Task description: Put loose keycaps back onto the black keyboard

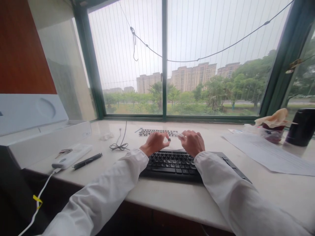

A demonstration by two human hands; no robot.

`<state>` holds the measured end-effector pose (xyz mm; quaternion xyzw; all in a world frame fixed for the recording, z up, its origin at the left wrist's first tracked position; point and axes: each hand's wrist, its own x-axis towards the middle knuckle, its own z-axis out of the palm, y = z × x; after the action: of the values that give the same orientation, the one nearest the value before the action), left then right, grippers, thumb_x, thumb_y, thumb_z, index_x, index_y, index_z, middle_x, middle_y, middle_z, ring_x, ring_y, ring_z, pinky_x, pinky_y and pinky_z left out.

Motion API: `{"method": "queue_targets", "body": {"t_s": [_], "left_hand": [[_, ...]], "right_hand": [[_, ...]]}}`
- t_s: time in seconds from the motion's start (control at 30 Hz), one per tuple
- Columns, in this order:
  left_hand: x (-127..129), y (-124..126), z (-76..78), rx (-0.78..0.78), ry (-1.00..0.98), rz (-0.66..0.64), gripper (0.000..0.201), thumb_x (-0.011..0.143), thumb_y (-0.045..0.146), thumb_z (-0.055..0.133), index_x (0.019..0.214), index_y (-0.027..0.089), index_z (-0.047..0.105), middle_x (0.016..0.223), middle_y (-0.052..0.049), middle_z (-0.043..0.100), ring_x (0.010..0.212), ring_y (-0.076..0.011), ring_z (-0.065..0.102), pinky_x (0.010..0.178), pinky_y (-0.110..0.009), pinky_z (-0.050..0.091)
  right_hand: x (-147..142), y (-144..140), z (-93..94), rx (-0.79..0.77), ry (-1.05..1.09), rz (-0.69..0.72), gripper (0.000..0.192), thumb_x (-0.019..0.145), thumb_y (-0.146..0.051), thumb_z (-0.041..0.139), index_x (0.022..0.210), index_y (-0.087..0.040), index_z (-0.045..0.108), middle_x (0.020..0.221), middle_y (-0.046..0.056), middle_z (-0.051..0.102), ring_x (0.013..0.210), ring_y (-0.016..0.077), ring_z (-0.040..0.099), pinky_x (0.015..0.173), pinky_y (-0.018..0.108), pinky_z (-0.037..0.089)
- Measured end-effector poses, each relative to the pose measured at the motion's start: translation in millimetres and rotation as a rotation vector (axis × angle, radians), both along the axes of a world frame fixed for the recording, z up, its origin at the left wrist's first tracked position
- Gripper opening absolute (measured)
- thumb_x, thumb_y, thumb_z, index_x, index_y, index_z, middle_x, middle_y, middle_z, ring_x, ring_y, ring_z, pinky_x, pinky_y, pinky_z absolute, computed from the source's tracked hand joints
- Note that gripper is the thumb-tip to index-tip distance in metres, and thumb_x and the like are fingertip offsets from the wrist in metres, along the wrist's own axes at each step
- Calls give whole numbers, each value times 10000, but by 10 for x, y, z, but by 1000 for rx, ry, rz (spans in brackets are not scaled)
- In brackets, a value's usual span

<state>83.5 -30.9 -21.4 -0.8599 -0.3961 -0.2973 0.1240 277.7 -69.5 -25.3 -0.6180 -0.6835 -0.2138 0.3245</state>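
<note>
My left hand point(155, 143) pinches a small dark keycap point(169, 139) between thumb and fingertip, just above the back edge of a black keyboard point(177, 164). My right hand point(192, 142) is close beside it, fingers curled around a small pale object point(179, 134) that I cannot identify. Behind both hands lies a row of loose dark keycaps point(157, 132) laid out on the pale counter. Both arms wear white sleeves.
At the left are an open white box point(46, 137), a white power bank point(71, 156) with a cable, a black pen point(87, 161) and a coiled wire point(119, 146). Paper sheets point(270, 154), a dark cup point(301, 127) and a food container point(272, 128) sit at the right. A large window stands behind.
</note>
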Motion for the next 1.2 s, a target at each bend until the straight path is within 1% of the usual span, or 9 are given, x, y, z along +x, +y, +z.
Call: {"method": "queue_targets", "body": {"t_s": [0.2, 0.33, 0.5, 0.7, 0.77, 0.87, 0.93, 1.07, 1.2], "left_hand": [[-14, -106, -40, -29, -57, -62, 264, 777, 381, 624, 978, 232, 709, 646, -2, 682, 654, -192, 671, 649, -271, 485], [-37, -122, -15, -36, -104, -68, 252, 774, 412, 631, 919, 226, 719, 614, -7, 670, 654, -205, 673, 644, -284, 492], [-112, -72, 17, -48, -172, -76, 255, 761, 436, 662, 909, 238, 725, 602, 5, 666, 641, -188, 669, 638, -266, 482], [-131, -38, 27, -8, -194, -82, 291, 773, 448, 659, 957, 231, 722, 623, 1, 676, 644, -186, 671, 636, -262, 482], [-127, -30, 18, 7, -202, -92, 289, 776, 440, 658, 964, 230, 720, 646, 0, 687, 659, -183, 674, 642, -258, 482], [-119, -29, 5, 43, -204, -110, 290, 786, 444, 647, 963, 226, 722, 649, -6, 690, 663, -184, 673, 643, -257, 476], [-115, -37, 1, 61, -191, -131, 301, 801, 450, 632, 979, 223, 720, 650, -9, 690, 642, -178, 665, 628, -250, 464], [-118, -61, 6, 74, -165, -160, 320, 835, 463, 594, 1023, 231, 708, 676, 1, 694, 606, -159, 650, 591, -235, 440], [-133, -73, 18, 68, -156, -147, 321, 829, 486, 601, 992, 231, 708, 665, 2, 685, 627, -163, 657, 616, -240, 448]], "right_hand": [[-195, -19, -82, -124, 188, 160, 345, 909, -460, 460, 800, -212, 675, 749, 59, 710, 688, 204, 592, 632, 295, 317], [-261, -56, -78, -213, 346, 303, 451, 895, -542, 452, 791, -194, 719, 688, 45, 695, 678, 193, 579, 626, 278, 347], [-233, -14, -71, -358, 708, 379, 560, 845, -644, 481, 897, -162, 763, 846, 56, 736, 813, 222, 613, 702, 287, 402], [-267, -22, -43, -397, 1039, 412, 678, 736, -751, 547, 819, -115, 767, 692, 71, 689, 609, 168, 527, 588, 300, 369], [-286, -28, -42, -390, 1100, 422, 639, 699, -733, 609, 833, -129, 767, 699, 62, 690, 598, 159, 520, 576, 297, 366], [-289, -14, -69, -442, 1178, 534, 530, 613, -609, 770, 941, -193, 745, 807, 31, 720, 670, 157, 565, 605, 270, 389], [-278, 1, -96, -474, 1206, 596, 499, 566, -544, 827, 924, -213, 724, 816, 20, 725, 683, 151, 577, 613, 257, 397], [-260, 10, -125, -469, 1221, 666, 467, 526, -504, 861, 842, -209, 682, 752, 20, 712, 654, 152, 577, 595, 255, 405], [-276, 7, -101, -503, 1225, 648, 485, 589, -560, 807, 894, -198, 702, 746, 32, 698, 660, 172, 591, 579, 270, 415]]}}
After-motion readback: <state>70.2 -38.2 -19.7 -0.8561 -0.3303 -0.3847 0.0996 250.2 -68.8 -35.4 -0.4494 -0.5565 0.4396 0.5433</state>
